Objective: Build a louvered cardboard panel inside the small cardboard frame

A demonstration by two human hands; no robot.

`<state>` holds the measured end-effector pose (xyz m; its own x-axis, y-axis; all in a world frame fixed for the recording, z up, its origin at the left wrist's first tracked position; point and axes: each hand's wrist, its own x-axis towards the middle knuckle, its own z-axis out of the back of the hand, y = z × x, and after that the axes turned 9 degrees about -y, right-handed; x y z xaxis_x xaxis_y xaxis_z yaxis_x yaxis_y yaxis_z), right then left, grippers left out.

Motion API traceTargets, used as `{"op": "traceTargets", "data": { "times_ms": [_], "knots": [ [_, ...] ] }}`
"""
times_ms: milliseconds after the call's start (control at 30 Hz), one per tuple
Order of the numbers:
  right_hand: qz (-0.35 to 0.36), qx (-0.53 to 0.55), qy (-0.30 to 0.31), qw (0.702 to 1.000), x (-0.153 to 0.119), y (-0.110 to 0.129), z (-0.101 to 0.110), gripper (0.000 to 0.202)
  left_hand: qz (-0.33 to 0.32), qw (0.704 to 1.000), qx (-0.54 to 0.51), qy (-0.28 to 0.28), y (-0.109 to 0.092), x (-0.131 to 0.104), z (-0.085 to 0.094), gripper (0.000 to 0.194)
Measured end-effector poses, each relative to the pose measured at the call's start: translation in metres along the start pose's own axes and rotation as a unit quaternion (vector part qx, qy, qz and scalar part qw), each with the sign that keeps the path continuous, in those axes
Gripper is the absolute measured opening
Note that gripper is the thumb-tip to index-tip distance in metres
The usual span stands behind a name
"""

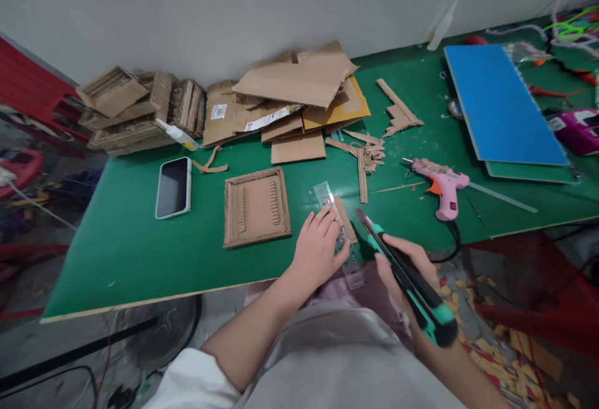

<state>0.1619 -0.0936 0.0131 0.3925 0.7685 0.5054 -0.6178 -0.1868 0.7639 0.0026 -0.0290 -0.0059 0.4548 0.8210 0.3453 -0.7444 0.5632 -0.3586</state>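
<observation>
My left hand (320, 240) lies flat with fingers stretched over a clear ruler (322, 193), pressing it down. Under the ruler's right side shows a small strip of cardboard (345, 217). The ruler's near end sticks out past the table's front edge. In my right hand (412, 259) is a green and black utility knife (403, 272), its blade out and pointing towards the strip, apart from it. To the left of my left hand rests a square cardboard tray (257, 206) with a raised rim and two rows of short ridges inside.
A phone (173, 188) lies at the left. Behind are stacked cardboard pieces (140, 110), cardboard sheets (294, 81), a glue bottle (178, 134) and scraps (369, 150). On the right are a pink glue gun (447, 191) with its cord and a blue board (505, 103).
</observation>
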Motion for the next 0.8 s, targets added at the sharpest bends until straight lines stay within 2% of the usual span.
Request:
{"op": "traceTargets", "data": {
  "times_ms": [133, 233, 433, 800],
  "knots": [
    [0.051, 0.012, 0.029, 0.998, 0.020, -0.010, -0.036, 0.029, 0.005, 1.000, -0.003, 0.009, 0.000, 0.000, 0.001, 0.032],
    [0.082, -0.009, 0.069, 0.994, 0.022, -0.018, -0.051, 0.029, 0.010, 1.000, -0.009, 0.019, -0.001, 0.000, 0.002, 0.034],
    [0.104, -0.047, 0.075, 0.991, 0.017, -0.023, -0.051, 0.028, 0.016, 0.999, -0.013, 0.027, -0.002, 0.001, 0.004, 0.033],
    [0.127, -0.042, 0.094, 0.987, 0.020, -0.022, -0.051, 0.028, 0.019, 0.999, -0.019, 0.023, 0.000, 0.002, 0.002, 0.036]
  ]
}}
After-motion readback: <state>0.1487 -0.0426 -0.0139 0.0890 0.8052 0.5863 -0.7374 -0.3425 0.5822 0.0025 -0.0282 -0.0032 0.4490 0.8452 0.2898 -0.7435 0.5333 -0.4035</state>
